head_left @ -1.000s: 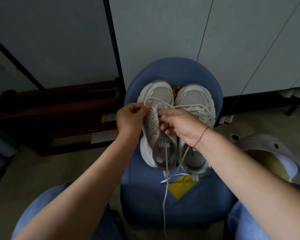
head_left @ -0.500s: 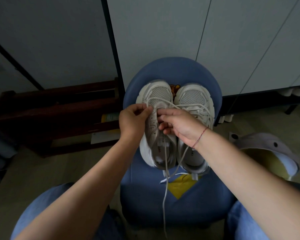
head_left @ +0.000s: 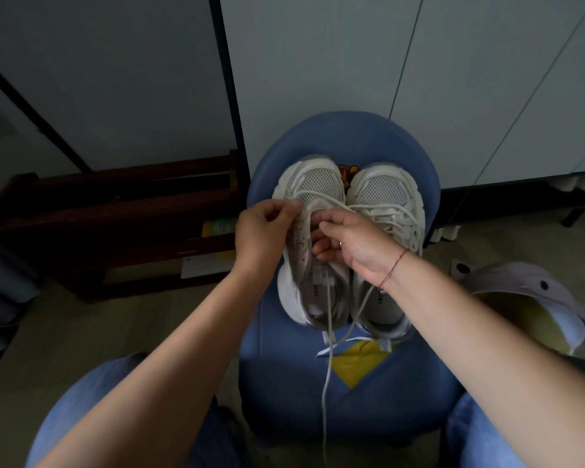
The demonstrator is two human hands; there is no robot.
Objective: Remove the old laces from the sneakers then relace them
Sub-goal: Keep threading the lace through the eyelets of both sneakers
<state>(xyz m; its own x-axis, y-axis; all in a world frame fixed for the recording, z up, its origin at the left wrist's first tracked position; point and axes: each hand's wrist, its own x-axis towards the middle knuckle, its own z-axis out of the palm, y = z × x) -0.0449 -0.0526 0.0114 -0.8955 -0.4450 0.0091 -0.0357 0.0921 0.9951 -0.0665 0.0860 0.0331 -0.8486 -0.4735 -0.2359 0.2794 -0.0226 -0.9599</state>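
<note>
- Hazard 1: The right-side sneaker (head_left: 384,190) has its own loosened cord lying just beside the working area. A strand of it could be caught up with the lace (head_left: 326,383) and the two would tangle.
- Hazard 2: A hard tug with the tip jammed in an eyelet could drag the left-side sneaker (head_left: 318,187) across the chair (head_left: 352,140), or tip it toward the seat's front edge.
- Hazard 3: The free end hangs over the front of the seat, between the knees. It could snag there and stop the pull short.
- Left hand (head_left: 262,233): closed in a pinch, thumb and forefinger meeting on the lace at the outer eyelet row, close behind the mesh toe.
- Right hand (head_left: 355,246): fingers curled over the tongue, gripping the lace at the inner eyelet row. Which eyelet the pinch is at is hidden by the fingers.
- Position of the lace: it crosses the toe end of the left-side sneaker between the two hands, and strands emerge below the right wrist and trail past the heels.
- Position of the sneakers: side by side on the seat, touching, toes pointing away from the person.
</note>
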